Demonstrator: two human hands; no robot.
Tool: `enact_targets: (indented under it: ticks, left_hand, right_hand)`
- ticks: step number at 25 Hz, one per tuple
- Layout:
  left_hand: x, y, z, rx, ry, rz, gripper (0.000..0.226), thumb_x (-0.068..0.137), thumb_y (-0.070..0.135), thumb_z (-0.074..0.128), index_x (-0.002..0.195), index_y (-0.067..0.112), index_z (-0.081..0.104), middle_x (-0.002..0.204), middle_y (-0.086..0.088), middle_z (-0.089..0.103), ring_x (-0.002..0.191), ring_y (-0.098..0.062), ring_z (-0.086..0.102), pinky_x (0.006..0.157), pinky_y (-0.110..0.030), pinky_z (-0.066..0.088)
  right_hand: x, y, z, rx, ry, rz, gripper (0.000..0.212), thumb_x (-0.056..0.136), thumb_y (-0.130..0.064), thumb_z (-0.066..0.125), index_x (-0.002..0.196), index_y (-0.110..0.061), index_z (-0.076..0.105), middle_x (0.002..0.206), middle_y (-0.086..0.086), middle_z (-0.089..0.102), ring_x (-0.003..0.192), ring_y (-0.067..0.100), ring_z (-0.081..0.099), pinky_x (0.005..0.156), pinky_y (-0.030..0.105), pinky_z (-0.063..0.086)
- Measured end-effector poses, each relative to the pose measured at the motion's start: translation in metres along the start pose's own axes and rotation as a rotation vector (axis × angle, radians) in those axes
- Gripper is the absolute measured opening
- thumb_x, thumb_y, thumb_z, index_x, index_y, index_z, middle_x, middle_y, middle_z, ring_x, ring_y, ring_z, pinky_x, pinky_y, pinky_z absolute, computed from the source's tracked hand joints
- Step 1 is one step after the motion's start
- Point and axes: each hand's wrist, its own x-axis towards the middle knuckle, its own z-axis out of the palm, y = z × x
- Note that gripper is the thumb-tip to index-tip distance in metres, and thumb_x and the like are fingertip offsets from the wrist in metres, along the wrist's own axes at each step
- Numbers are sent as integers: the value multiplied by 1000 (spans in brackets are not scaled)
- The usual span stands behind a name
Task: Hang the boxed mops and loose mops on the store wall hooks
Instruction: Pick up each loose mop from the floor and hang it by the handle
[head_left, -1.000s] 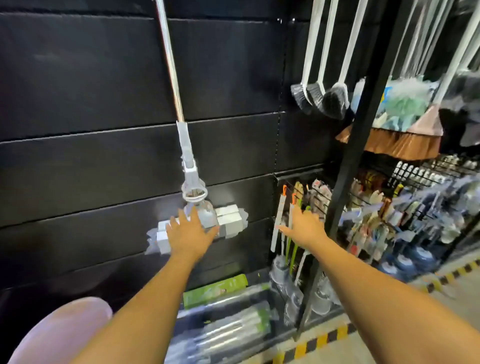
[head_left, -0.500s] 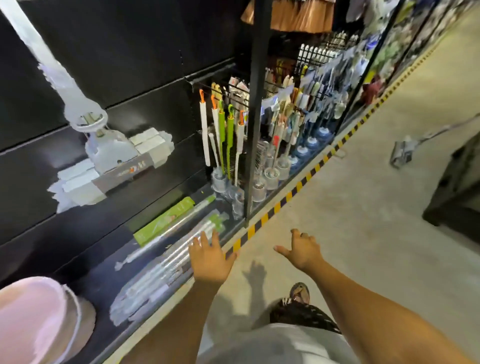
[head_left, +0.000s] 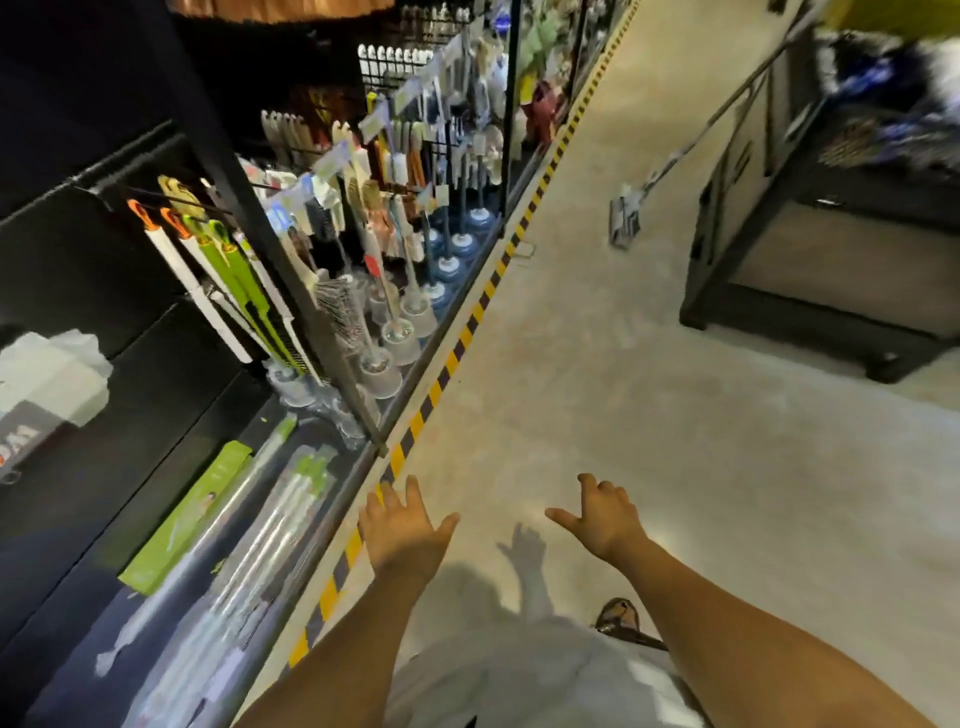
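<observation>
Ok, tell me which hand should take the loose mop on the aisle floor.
Likely right. The right hand is open, empty and on the aisle side, nearer the loose mop; the left hand is by the shelf.

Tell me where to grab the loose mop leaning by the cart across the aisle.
Grip the loose mop by its slanted handle, about midway, coming from the open aisle side with the right hand: its head sits on the floor and the dark cart blocks the far side.
</observation>
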Motion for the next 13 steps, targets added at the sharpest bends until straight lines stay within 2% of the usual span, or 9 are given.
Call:
enact_targets:
  ticks: [2,5,8,13]
  left_hand:
    - [5,57,5,-5,-18,47,86,89,72,35,154,19,15,160,-16,17,147,-37,16,119,-47,13]
    - [5,149,10,13,-46,184,84,92,69,34,155,19,10,162,-16,9,149,-38,8,120,-47,9]
    - [3,229,14,48,-76,290,83,92,68,33,155,20,8,163,-15,6,149,-37,4,121,-46,5]
    - [2,311,21,124,-115,401,85,92,68,34,156,19,7,163,-15,5,150,-35,3,120,-45,2]
  right_hand:
    - [7,49,-19,73,28,87,80,91,-65,45,146,-10,29,140,19,46,129,37,41,101,43,40]
    - [15,122,-44,179,57,203,81,90,-65,46,146,-9,29,140,18,47,129,36,43,101,43,42]
    - [17,182,-62,254,72,264,82,90,-65,46,146,-9,28,140,18,46,129,35,44,100,42,42]
    - [25,248,-83,360,130,351,80,89,-65,48,143,-8,33,133,17,51,125,35,47,98,42,43]
